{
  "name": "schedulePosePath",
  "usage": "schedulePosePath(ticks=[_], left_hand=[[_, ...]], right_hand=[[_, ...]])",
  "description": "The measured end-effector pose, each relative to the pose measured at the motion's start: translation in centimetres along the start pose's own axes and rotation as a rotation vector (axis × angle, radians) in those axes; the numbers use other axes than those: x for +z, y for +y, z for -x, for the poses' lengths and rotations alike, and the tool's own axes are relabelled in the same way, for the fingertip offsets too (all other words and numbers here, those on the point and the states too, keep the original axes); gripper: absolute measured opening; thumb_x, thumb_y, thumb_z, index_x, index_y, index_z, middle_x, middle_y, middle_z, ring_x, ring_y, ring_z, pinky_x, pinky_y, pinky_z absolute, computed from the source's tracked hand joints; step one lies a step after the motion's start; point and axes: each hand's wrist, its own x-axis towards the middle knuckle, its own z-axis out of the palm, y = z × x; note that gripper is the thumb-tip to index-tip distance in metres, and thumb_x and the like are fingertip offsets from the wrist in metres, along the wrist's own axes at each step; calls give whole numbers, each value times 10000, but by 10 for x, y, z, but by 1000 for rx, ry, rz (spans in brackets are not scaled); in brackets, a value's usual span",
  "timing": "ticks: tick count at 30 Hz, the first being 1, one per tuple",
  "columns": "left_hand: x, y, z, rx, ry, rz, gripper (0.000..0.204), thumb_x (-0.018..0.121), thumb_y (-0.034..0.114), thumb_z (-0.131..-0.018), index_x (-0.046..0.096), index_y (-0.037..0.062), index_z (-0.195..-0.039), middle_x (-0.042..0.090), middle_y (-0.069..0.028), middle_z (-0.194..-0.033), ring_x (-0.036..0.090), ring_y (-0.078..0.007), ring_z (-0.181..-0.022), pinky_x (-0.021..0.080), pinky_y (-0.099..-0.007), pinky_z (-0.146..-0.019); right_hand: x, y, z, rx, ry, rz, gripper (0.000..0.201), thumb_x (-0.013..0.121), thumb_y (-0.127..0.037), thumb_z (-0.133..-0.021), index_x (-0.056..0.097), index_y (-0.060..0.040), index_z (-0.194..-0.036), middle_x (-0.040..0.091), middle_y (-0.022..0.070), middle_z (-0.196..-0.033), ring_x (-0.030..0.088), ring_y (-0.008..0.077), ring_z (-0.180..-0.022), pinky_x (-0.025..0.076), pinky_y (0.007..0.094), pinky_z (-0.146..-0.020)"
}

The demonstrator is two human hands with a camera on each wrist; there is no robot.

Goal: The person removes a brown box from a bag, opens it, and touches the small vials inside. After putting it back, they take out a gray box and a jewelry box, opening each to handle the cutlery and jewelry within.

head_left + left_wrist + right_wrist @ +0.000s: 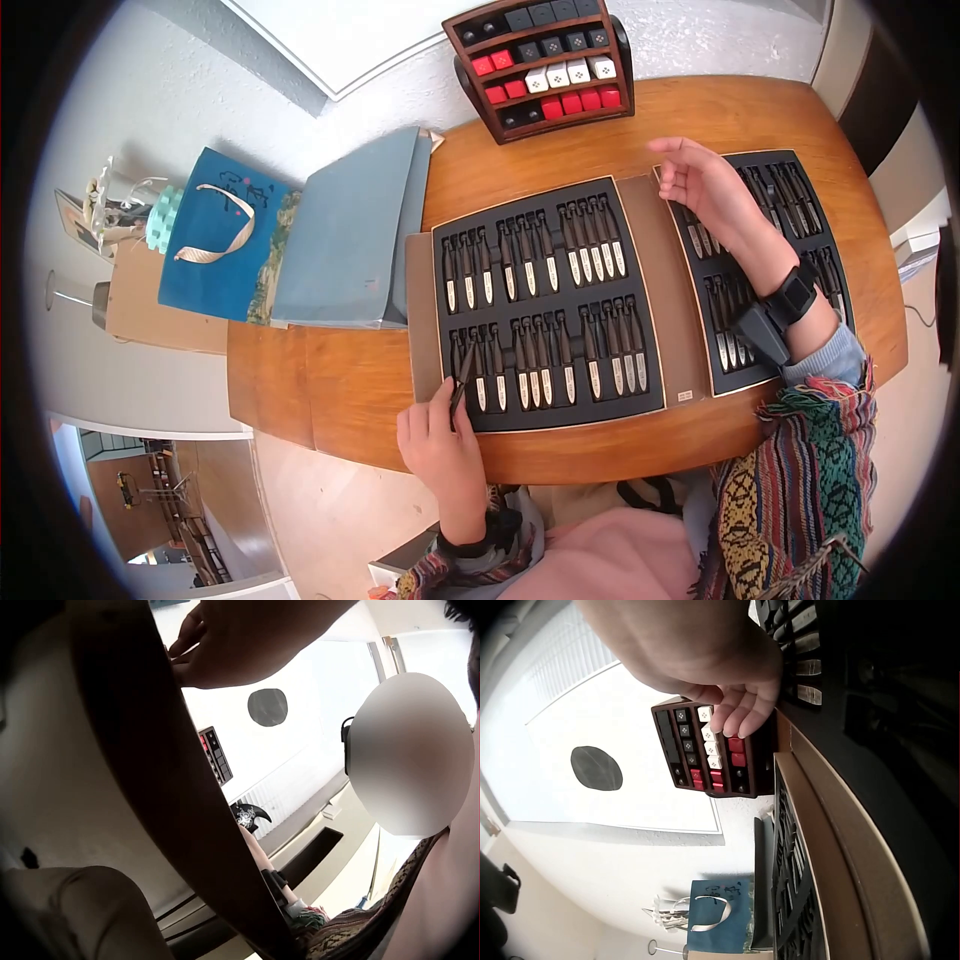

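Pinching one slim dark piece [461, 388] at the lower left corner of the left tray [550, 309], the left hand [440, 445] has its fingers curled round it, and the piece stands tilted against the neat upright rows. The right hand [712, 192] is raised over the right tray [745, 376], fingers loosely bent and holding nothing.

Two trays make up the open case, joined by one brown strip [660, 290]. The left one carries six groups of dark-handled, silver-ended tools [608, 250] in two rows of three (five tools in the top right group, four in the bottom middle one).

Behind them on the wooden table [370, 380] stands one rack [500, 128] with four rows, holding four white blocks [570, 73] and eight red (two, two and four by row). To the left are one blue bag [215, 270] and one blue-grey folder [345, 240].
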Motion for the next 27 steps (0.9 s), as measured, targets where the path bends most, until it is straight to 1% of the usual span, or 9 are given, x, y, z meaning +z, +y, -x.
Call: schedulePosePath(ticks=[1, 4, 7, 13, 16, 19, 22, 25, 27], left_hand=[[1, 2, 1, -46, 21, 32, 269, 732, -51, -720, 666, 46, -961, 527, -81, -750, 533, -256, -744, 436, -362, -681], [1, 4, 3, -97, 102, 65, 227, 732, -79, -699, 611, 40, -850, 541, -83, -763, 535, -257, -739, 432, -362, -674], [-4, 6, 1, -105, 114, 37, 226, 728, -93, -689, 580, 37, -799, 555, -82, -779, 538, -257, -755, 430, -362, -672], [-1, 2, -2, -15, 97, 32, 215, 736, -62, -695, 664, 49, -865, 569, -88, -806, 546, -279, -785, 445, -374, -672], [3, 4, -2, 5, 75, 75, 153, 732, -30, -762, 664, 21, -889, 562, -84, -800, 536, -259, -778, 433, -353, -679], [1, 8, -3, 37, 69, 103, 81, 672, -9, -846, 650, 1, -924, 572, -97, -817, 544, -239, -770, 441, -349, -679], [-1, 7, 0, -103, 21, 217, 81, 581, -1, -923, 630, -22, -983, 590, -110, -853, 585, -213, -779, 459, -329, -684], [-1, 3, 3, -123, -36, 304, 128, 507, 2, -965, 608, -34, -1034, 612, -116, -902, 625, -193, -783, 472, -298, -687], [-1, 5, 4, -161, -65, 343, 143, 496, 7, -974, 608, -32, -1054, 622, -116, -933, 640, -184, -790, 476, -282, -689]], right_hand=[[0, 0, 0, 2, -1, 1, 243, 446, -175, -984, 604, -50, -1119, 579, -11, -763, 568, 98, -759, 486, 256, -777], [1, -1, 1, -2, -6, 9, 243, 445, -170, -980, 602, -49, -1122, 579, -11, -765, 569, 98, -760, 486, 258, -781], [1, -1, 1, 4, -2, 7, 245, 447, -164, -975, 599, -47, -1126, 579, -11, -766, 569, 98, -760, 484, 257, -783], [0, -1, 1, 6, -1, 13, 248, 447, -165, -975, 595, -44, -1133, 579, -13, -770, 567, 96, -763, 482, 255, -783], [1, -1, 1, 1, -5, 13, 248, 444, -167, -978, 597, -46, -1131, 579, -14, -771, 566, 94, -764, 482, 254, -783], [3, -2, 3, 0, 6, 22, 247, 441, -169, -981, 598, -48, -1128, 576, -15, -768, 565, 93, -764, 482, 254, -782], [2, -2, 2, 2, 9, 17, 244, 442, -169, -982, 600, -50, -1125, 575, -16, -764, 566, 92, -761, 484, 253, -779], [2, -1, 1, 5, 6, 12, 244, 442, -169, -983, 601, -50, -1126, 576, -15, -762, 567, 91, -756, 487, 253, -776], [2, -2, 1, 3, 8, 16, 244, 441, -168, -984, 601, -49, -1126, 578, -14, -763, 567, 91, -754, 488, 252, -776]])
